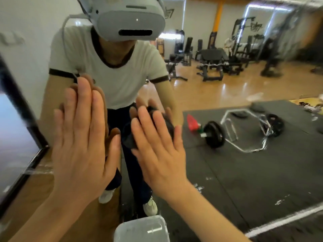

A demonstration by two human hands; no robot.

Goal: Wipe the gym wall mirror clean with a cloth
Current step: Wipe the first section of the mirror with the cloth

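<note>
Both hands flat on mirror (244, 105): left hand (82, 142) fingers straight, together; right hand (157, 151) spread, pressing dark cloth (129, 138). Translucent tub (141, 229) below; contents unclear.

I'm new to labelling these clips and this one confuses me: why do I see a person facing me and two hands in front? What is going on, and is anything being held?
The single picture comes from a camera worn on the person's head. They stand close to a wall mirror, so the figure with the headset is their own reflection. The left hand lies flat on the glass, fingers straight. The right hand presses a dark cloth against the mirror with straight fingers; nothing is gripped. Reflected behind are gym machines, a weighted bar on a black mat and a red object I cannot identify. A pale box sits at the bottom edge.
</note>
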